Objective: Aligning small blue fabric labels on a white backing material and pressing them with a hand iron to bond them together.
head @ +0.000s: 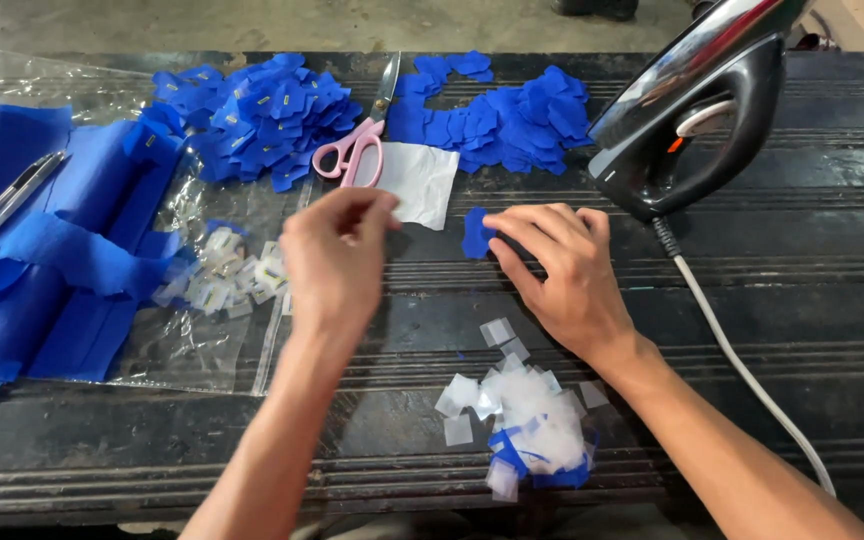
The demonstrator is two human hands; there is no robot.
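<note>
Plastic bag [202,345]: clear, flat, lying on the dark table at the left, partly under the blue cloth.
Small labels [227,280]: white squares with a yellow mark, heaped on the bag.
Labels on blue pieces [262,105]: small, pale, far left pile.

**The count on the bench**

Two hands at work, left hand [337,255] and right hand [557,270]. One pair of pink-handled scissors [357,140], one black iron [697,110], one pen [7,200]. Two heaps of blue felt pieces [252,115] (far too many to count singly), plus one lone blue piece [474,235] and one white sheet [420,180].
</note>
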